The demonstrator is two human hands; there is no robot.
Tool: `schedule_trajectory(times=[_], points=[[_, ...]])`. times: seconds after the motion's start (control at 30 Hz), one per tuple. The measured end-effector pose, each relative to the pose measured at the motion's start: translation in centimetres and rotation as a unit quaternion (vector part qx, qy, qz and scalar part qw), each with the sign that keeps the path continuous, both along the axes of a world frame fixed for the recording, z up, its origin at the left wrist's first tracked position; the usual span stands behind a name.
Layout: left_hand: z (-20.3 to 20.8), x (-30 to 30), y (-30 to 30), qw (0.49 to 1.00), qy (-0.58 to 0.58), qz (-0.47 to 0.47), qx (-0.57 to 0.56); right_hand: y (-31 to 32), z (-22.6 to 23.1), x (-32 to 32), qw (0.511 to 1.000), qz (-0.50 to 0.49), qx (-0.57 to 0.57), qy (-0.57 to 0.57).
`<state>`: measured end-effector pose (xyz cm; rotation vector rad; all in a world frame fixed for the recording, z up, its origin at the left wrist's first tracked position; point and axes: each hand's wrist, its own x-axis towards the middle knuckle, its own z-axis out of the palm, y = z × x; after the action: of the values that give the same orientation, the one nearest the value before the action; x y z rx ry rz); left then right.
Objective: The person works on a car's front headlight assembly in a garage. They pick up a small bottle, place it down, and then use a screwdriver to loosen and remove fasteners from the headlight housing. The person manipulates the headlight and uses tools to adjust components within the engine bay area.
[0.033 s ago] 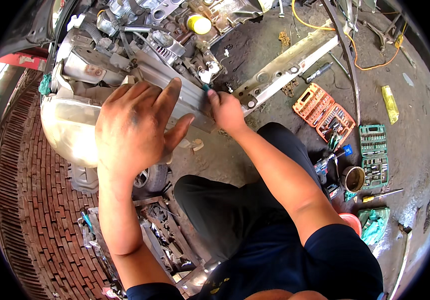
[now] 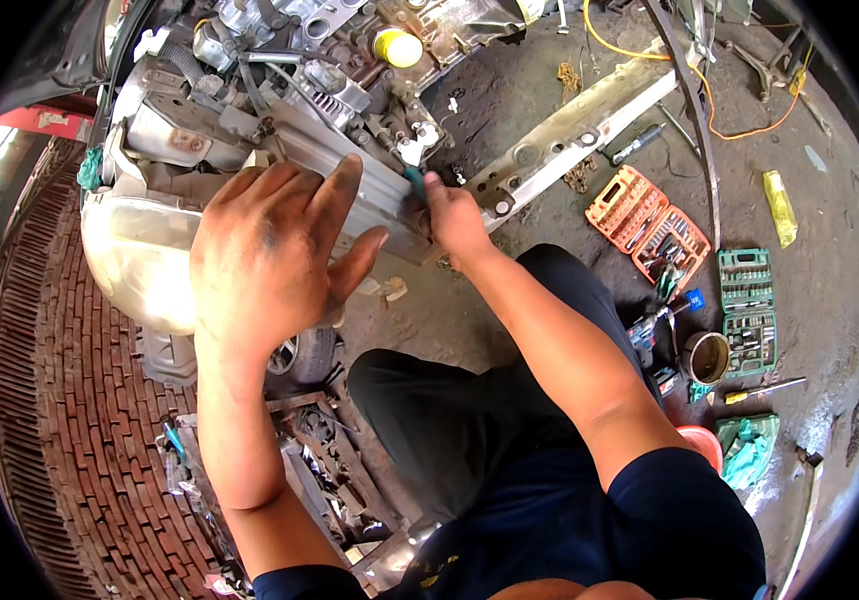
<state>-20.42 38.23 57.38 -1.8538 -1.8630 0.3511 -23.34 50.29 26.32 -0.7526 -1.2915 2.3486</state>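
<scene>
My right hand (image 2: 458,222) is closed around a dark green tool handle (image 2: 416,182). The rest of the tool is hidden, so its kind cannot be told. The fist is beside the grey metal crossbeam (image 2: 375,200) at the front of a car's opened engine bay. My left hand (image 2: 275,250) is open, thumb and index finger spread, over the beam next to the headlight (image 2: 135,245). Whether its hidden fingertips touch the beam cannot be told. Beyond both hands lies the engine (image 2: 335,95), with a yellow cap (image 2: 398,48) on it.
A pale metal rail (image 2: 570,135) runs away to the far right. On the floor at right lie an orange socket case (image 2: 650,228), a green socket case (image 2: 748,310), a round tin (image 2: 707,357) and a screwdriver (image 2: 750,393). A wheel (image 2: 302,358) is below my left hand.
My right hand has shifted slightly to the right and nearer to me, and more of the green handle shows. My left hand has not moved.
</scene>
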Motion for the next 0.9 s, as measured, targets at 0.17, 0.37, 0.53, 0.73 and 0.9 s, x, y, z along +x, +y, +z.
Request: schedule_trajectory(times=[0.17, 0.37, 0.53, 0.73, 0.9], points=[[-0.2, -0.2, -0.1, 1.000, 0.003, -0.005, 0.000, -1.8, 0.9, 0.9, 0.921, -0.215, 0.323, -0.034], [-0.2, -0.1, 0.0, 1.000, 0.003, -0.008, 0.001, 0.3, 0.2, 0.5, 0.983, 0.031, -0.175, 0.041], [-0.2, -0.2, -0.2, 1.000, 0.002, -0.006, 0.004, -1.5, 2.1, 2.0, 0.918, -0.099, 0.372, -0.096], [-0.2, -0.1, 0.1, 1.000, 0.005, -0.006, 0.006, 0.8, 1.1, 0.6, 0.953, 0.026, -0.290, 0.083], [-0.2, -0.2, 0.0, 1.000, 0.003, -0.016, 0.011, -0.6, 1.2, 1.3, 0.997, -0.054, 0.051, -0.017]])
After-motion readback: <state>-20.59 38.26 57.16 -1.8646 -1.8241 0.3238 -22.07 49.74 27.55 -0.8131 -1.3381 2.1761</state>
